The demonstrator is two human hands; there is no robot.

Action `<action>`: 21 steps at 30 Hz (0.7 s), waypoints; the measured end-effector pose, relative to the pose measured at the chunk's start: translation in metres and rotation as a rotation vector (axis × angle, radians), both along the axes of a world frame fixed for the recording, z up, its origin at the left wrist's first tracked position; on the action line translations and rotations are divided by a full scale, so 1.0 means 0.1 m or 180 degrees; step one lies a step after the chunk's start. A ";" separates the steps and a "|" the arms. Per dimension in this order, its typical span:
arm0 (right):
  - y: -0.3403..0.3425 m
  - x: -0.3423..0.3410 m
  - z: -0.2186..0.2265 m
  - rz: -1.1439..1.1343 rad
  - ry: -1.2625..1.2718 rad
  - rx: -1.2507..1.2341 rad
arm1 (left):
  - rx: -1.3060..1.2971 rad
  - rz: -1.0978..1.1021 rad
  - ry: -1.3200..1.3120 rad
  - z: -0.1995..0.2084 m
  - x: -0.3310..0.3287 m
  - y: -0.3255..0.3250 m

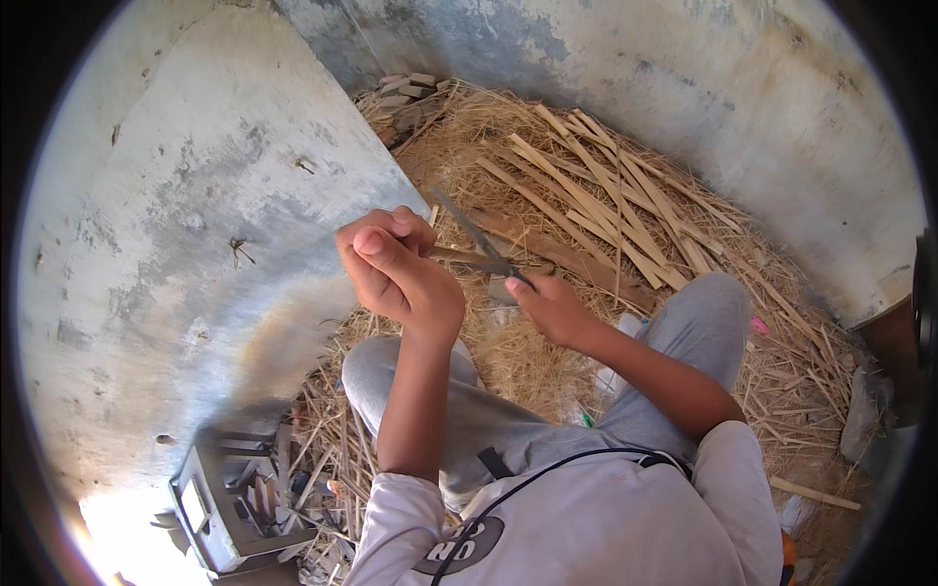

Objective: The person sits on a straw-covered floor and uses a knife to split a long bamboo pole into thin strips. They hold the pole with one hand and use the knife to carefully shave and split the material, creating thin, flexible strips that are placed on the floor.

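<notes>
My left hand (401, 262) is raised in front of me, its fingers closed around a thin bamboo strip (467, 257). The strip sticks out to the right, toward my other hand. My right hand (549, 309) grips the dark handle of a long-bladed knife (473, 229). Its narrow grey blade slants up and to the left, crossing the strip close to the handle. Whether the edge is cutting into the wood cannot be made out.
Pale split strips (596, 200) lie piled on a floor of shavings (532, 371) beyond my right hand. Weathered walls (244, 176) close in on the left and behind. A metal-framed box (220, 508) with wood scraps stands lower left; small blocks (408, 88) sit in the far corner.
</notes>
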State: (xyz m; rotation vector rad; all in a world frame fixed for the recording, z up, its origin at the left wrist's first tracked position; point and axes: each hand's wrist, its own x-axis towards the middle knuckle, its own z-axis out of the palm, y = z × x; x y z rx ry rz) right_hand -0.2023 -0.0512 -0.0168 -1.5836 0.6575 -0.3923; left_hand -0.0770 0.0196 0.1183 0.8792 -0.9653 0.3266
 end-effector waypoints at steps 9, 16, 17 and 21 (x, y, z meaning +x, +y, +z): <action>0.34 -0.08 0.64 -0.0431 -0.1247 -0.0594 | -0.0050 0.0191 0.0257 0.02 -0.09 -0.08; 0.27 -0.24 0.65 0.0162 -0.0398 -0.0213 | -0.0251 0.0265 0.0190 -0.04 -0.07 -0.09; 0.28 -0.26 0.70 0.0097 -0.0406 -0.0269 | -0.0343 0.0272 0.0158 -0.06 -0.02 -0.10; 0.45 -0.25 0.64 -0.0473 -0.1553 -0.0476 | -0.0408 0.0224 0.0169 -0.02 -0.07 -0.15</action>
